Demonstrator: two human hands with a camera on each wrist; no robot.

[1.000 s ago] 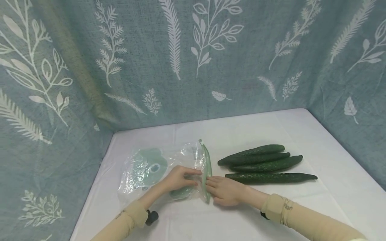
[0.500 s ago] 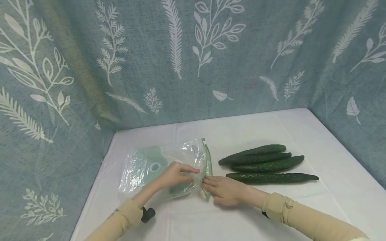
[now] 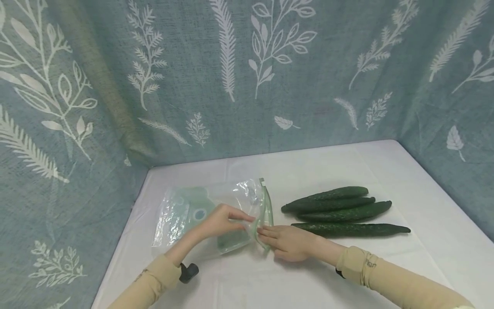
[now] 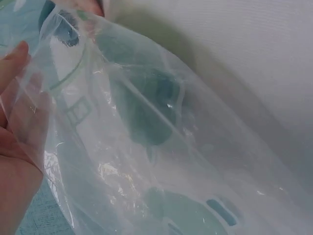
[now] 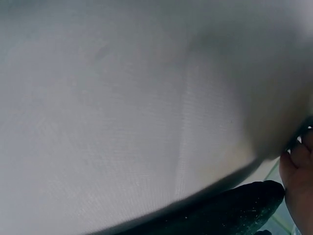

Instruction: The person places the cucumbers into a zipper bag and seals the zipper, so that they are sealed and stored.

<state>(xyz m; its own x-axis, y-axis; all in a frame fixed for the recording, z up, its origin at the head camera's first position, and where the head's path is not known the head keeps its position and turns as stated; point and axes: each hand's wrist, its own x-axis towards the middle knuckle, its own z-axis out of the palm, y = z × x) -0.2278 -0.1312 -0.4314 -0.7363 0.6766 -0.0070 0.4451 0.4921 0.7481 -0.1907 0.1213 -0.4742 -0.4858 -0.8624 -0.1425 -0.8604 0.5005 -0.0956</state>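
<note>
A clear zip bag with pale green print lies flat on the white table, its green zip edge to the right. My left hand reaches over the bag and pinches its upper layer near the mouth, which bows leftward there. In the left wrist view, some fingers show through the plastic. My right hand lies across the lower part of the zip edge, fingers stretched left and pressing on it, thumb apart. Close beside it is the end of the nearest cucumber, which also shows in the right wrist view.
Several dark green cucumbers lie together on the table's right side, beyond the nearest one. A patterned blue-green curtain stands along the back and sides. White tablecloth stretches in front of the hands.
My left hand has drawn slightly left with the bag's upper layer, and the zip strips have parted and bowed near the lower end. My right hand has stayed at the zip edge.
</note>
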